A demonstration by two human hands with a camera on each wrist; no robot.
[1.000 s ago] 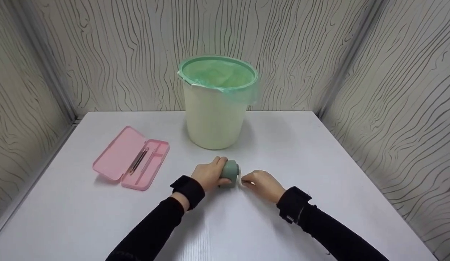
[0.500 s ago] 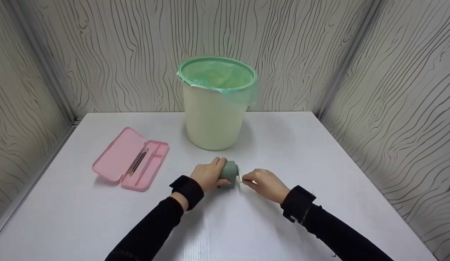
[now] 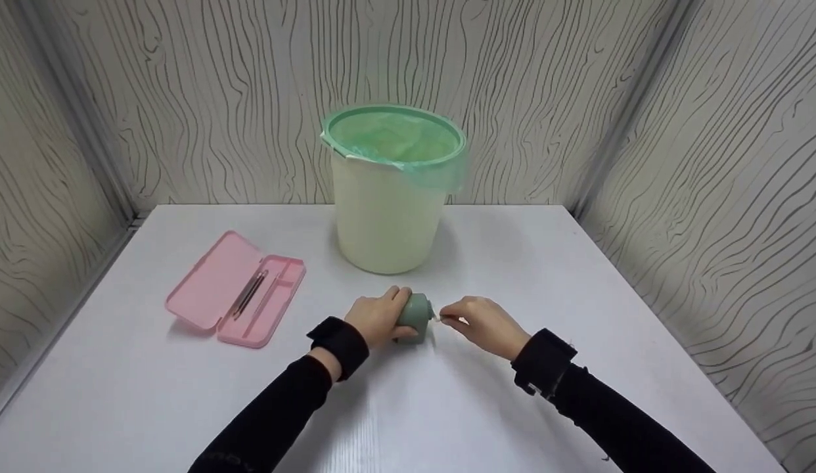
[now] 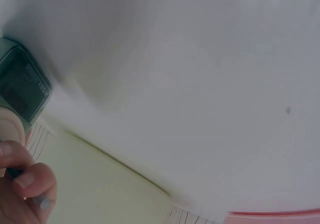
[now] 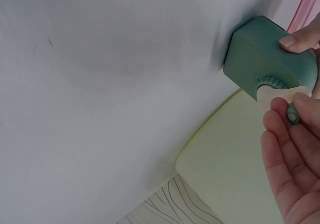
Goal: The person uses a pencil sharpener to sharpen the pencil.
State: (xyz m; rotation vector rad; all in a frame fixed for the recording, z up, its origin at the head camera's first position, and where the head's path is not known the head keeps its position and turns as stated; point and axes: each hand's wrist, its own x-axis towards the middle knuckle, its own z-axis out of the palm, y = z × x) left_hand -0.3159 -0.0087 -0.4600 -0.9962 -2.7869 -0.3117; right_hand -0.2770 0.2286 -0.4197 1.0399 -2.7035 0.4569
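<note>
A green crank pencil sharpener [image 3: 414,313] lies near the middle of the white table. My left hand [image 3: 375,318] grips its body, with the thumb pressed along one side in the right wrist view. On its other face, in the left wrist view, is a round cream part [image 4: 11,126]. Below that, the blunt grey end of a pencil [image 4: 42,202] pokes out among curled fingers; its far end is hidden. My right hand [image 3: 483,326] pinches the small green knob [image 5: 293,115] on the cream crank arm [image 5: 271,94].
Behind the sharpener stands a tall pale bin [image 3: 388,223] with a green rim and a thin green liner. A pink pencil case [image 3: 217,282] lies open at the left, holding several pencils [image 3: 250,295]. Wood-patterned walls [image 3: 250,79] enclose the table [image 3: 119,374].
The right hand has turned the crank, its knob swinging away from me and slightly outward. The left hand and the sharpener have stayed nearly still.
</note>
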